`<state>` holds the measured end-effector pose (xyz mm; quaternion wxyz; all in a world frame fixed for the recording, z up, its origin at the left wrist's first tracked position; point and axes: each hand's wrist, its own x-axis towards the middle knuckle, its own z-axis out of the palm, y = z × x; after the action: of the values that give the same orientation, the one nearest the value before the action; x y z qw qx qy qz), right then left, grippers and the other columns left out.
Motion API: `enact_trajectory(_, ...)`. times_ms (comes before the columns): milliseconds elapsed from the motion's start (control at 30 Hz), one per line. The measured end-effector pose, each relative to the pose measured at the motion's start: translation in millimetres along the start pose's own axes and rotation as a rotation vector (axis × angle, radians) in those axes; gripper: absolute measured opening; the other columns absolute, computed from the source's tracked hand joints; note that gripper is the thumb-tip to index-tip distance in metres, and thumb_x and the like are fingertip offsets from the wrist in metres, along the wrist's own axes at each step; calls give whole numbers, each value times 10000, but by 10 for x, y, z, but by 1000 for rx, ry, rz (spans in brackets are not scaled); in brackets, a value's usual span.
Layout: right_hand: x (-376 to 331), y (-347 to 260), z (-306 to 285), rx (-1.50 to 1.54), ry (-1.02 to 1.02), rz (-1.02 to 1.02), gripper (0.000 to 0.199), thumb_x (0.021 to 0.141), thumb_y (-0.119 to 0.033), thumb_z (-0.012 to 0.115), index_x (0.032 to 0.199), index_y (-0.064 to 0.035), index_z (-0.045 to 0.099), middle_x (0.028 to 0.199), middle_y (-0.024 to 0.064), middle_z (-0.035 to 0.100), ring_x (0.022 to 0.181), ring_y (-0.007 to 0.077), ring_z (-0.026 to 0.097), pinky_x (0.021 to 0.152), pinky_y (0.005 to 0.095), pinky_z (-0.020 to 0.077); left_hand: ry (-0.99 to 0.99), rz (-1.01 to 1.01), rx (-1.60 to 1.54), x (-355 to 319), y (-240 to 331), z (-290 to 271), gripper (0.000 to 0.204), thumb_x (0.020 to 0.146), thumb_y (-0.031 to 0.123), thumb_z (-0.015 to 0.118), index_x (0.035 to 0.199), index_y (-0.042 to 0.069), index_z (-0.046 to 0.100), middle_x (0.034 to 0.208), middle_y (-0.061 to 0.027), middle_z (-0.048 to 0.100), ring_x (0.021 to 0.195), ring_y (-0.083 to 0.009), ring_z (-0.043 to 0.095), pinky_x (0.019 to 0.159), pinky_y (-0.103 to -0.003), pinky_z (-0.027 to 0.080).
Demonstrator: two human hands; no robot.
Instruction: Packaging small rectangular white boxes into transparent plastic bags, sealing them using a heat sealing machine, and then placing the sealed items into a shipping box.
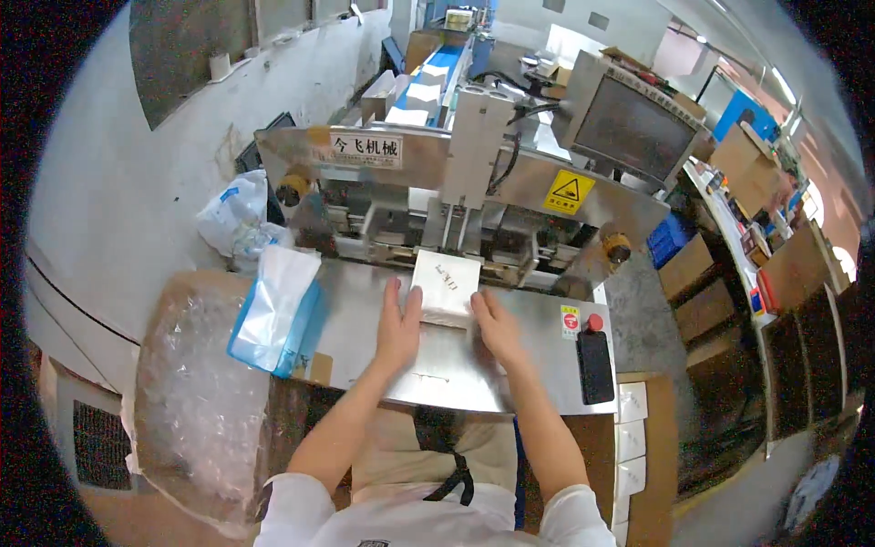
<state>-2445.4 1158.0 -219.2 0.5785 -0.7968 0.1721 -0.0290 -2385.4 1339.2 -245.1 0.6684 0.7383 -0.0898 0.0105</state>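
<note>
white box sits at far edge of steel machine table, by the outfeed. left hand & right hand flank it, fingers flat, touching its sides, no closed grip. prob mid-pickup; next needs even squeeze.

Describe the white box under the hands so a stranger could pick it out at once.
Find the steel machine table before the packing machine. At its far edge lies a flat white box, between the left hand and right hand. Unlike the blue-edged tissue pack at left, it is square and plain white.
</note>
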Motion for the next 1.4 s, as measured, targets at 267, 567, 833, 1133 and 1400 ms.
enact_trajectory(267,396,230,170,-119,114,-192,753,970,-513,531,1452,46,383,1438,207,477,1326,297,453,1113,347,313,-171,-203,15,405,30,74,664,967,419,581,1352,-93,408,1308,-200,560,1120,-289,589,997,-361,443)
enact_trajectory(567,-476,278,-211,158,16,-310,973,770,-130,820,1526,-25,215,1368,181,509,1237,258,530,1044,384,419,-317,-30,-174,-623,67,-74,728,853,72,727,1435,-31,302,1278,-204,574,1212,-257,564,1019,-340,467)
enact_trajectory(833,-1406,526,-683,510,172,-185,1012,671,15,812,1500,5,232,1375,158,497,1255,258,512,1052,395,430,-257,-267,-217,-133,3,-152,600,872,87,661,1411,25,405,1168,-128,637,1082,-229,635,901,-347,529)
enact_trajectory(1133,-3164,840,-2256,144,808,-129,968,668,-46,794,1487,22,283,1405,183,489,1293,296,496,1084,424,408,-373,-477,-331,1313,-618,656,163,902,197,647,975,52,654,834,-40,647,791,-154,608,722,-284,501)
enact_trajectory(1400,-4531,1703,-3501,-801,461,920,728,706,-122,755,1377,-57,482,1191,212,634,1028,338,629,891,436,497,-520,-284,-204,658,-421,263,311,947,151,649,1202,-19,600,1027,-62,645,866,-137,613,729,-226,493)
